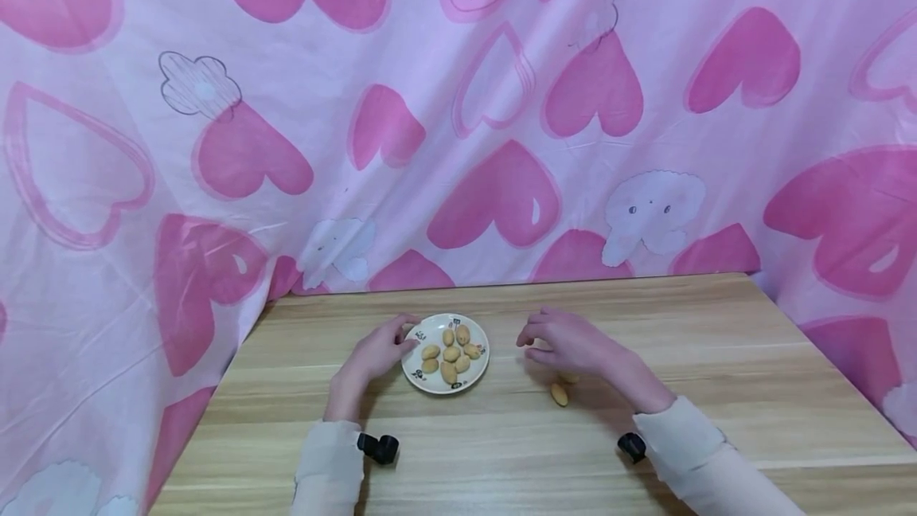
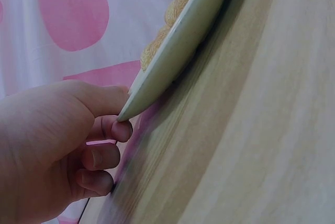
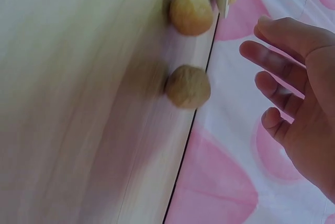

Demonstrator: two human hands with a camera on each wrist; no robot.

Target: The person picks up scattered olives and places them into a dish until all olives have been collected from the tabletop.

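A small white plate (image 1: pixel 414 377) with dark printed motifs stands on the table, bearing several tan oval nuts (image 1: pixel 450 354) with wrinkled shells. At its left edge my left hand (image 1: pixel 380 353) pinches the rim, thumb on top and a finger underneath, as the left wrist view shows. My right hand (image 1: pixel 573 341) hovers right of the plate, its fingers loosely bent and holding nothing. Near that hand, one loose nut (image 1: pixel 559 395) lies on the wood. A second loose nut (image 3: pixel 188 87) shows plainly in the right wrist view; in the head view the right hand partly covers it.
The wooden table (image 1: pixel 487 452) reaches back to a pink cloth (image 1: pixel 401 205) printed with hearts, which hangs behind it and along the sides. Black wrist cameras (image 1: pixel 387 449) sit by both pale sleeves (image 1: pixel 329 460).
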